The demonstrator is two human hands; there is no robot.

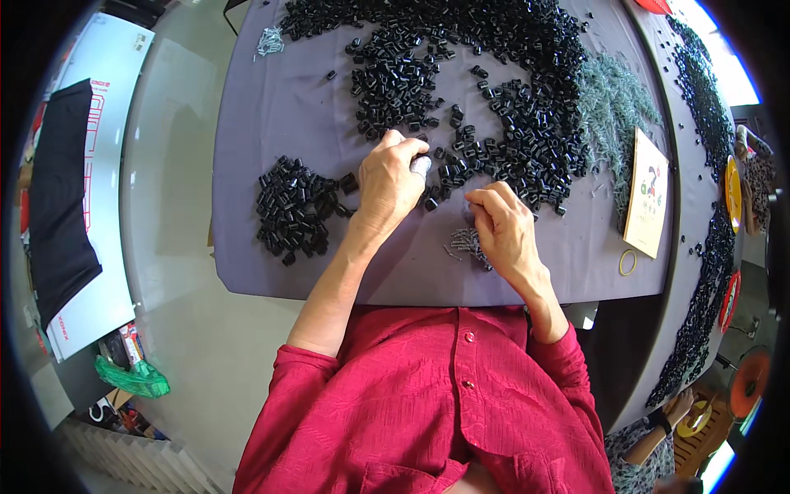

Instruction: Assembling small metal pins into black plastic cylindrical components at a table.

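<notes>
My left hand (388,183) is closed at the near edge of a large heap of small black plastic pieces (527,123). A whitish wrap (420,165) shows on one of its digits, and what its fingers grip is hidden. To the right, my right hand (504,226) has thumb and forefinger pinched together, and anything between them is too small to name. Just beside and below it lies a small pile of grey screws (466,244). A separate pile of black pieces (296,206) sits left of my left forearm.
A grey cloth covers the table (280,107). Pale screws (613,103) are heaped at the right, by a yellowish booklet (648,193) and a yellow rubber band (628,263). More screws (269,41) lie far left. Another table (671,346) has black pieces; people sit beyond.
</notes>
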